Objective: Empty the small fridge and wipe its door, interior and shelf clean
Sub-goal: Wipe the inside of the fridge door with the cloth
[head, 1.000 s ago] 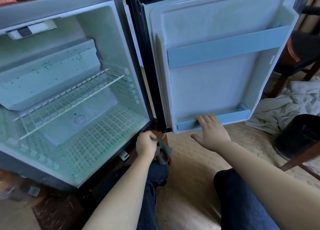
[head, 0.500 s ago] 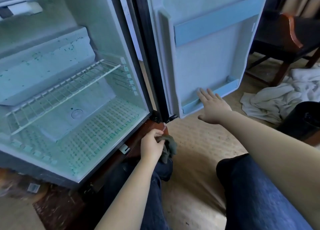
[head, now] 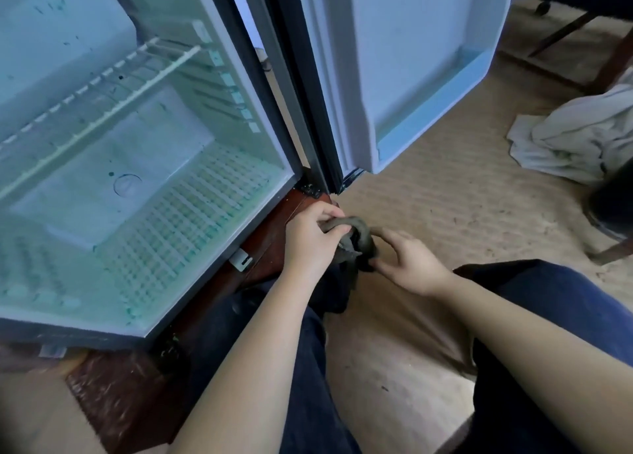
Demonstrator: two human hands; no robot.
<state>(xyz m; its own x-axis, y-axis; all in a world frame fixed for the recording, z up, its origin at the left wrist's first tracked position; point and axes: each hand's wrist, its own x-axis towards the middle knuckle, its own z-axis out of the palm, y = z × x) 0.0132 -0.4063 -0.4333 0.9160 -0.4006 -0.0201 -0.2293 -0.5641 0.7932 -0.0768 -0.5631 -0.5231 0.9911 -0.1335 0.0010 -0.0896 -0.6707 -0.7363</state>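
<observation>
Two hands: they meet just below the centre of the frame on one crumpled dark grey-green cloth (head: 361,234).
Left hand (head: 308,239): its fingers (head: 329,213) are curled round the cloth's left end, with the thumb laid over the top.
Right hand (head: 409,265): its fingers (head: 394,237) and thumb pinch the cloth's right and lower fold.
Cloth: bunched in an arch between the two hands, with a tail hanging over the dark blue trousers (head: 308,368). It is outside the fridge, just in front of the lower right corner.
Reddish-brown wooden base (head: 267,248): under the fridge, directly beneath the left hand.
Small white fridge (head: 178,234): fills the left half of the frame, standing open, its pale interior flecked with dark spots.
White wire shelf (head: 102,118): seated inside, slanting across the upper left.
White fridge door (head: 411,76): swung open at upper centre, with a pale blue ledge (head: 431,111) along its bottom.
Beige woven carpet (head: 462,186): spreads from the door to the knees.
Right edge: a rumpled white fabric heap (head: 575,138), a dark round bin (head: 613,200) below it, and dark wooden chair legs (head: 613,66) above.
</observation>
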